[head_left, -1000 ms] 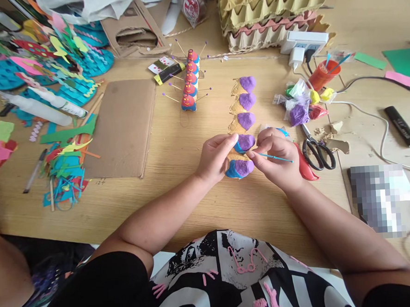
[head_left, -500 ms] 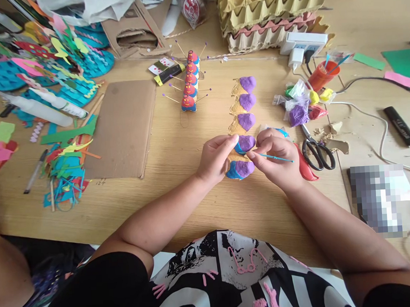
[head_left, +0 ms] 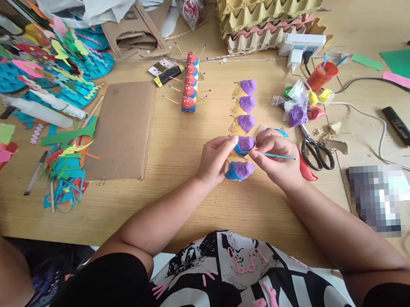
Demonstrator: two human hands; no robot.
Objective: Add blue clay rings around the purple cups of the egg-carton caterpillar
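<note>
A strip cut from an egg carton (head_left: 237, 106) lies in front of me, its several cups topped with purple clay. Blue clay (head_left: 231, 172) covers the side of the nearest cup and part of the second. My left hand (head_left: 216, 159) grips the strip's left edge at the second cup, thumb against the blue clay. Between thumb and fingers, my right hand (head_left: 272, 155) pinches a thin blue stick tool (head_left: 279, 156), its tip hidden at the same cup's right side. Farther off stands a finished-looking red and blue caterpillar (head_left: 189, 85) with pin-like sticks in its sides.
Scissors (head_left: 316, 153), bagged clay (head_left: 298, 114) and an orange cup (head_left: 321, 74) are to the right. A cardboard sheet (head_left: 123, 130), paper scraps (head_left: 67, 169) and glue bottles (head_left: 37, 110) lie left. Egg trays (head_left: 273, 15) are stacked behind a power strip (head_left: 302, 43).
The blue tool has shifted slightly, its free end now a little farther right and lower. Both hands stay at the second cup; the whole view has moved very slightly.
</note>
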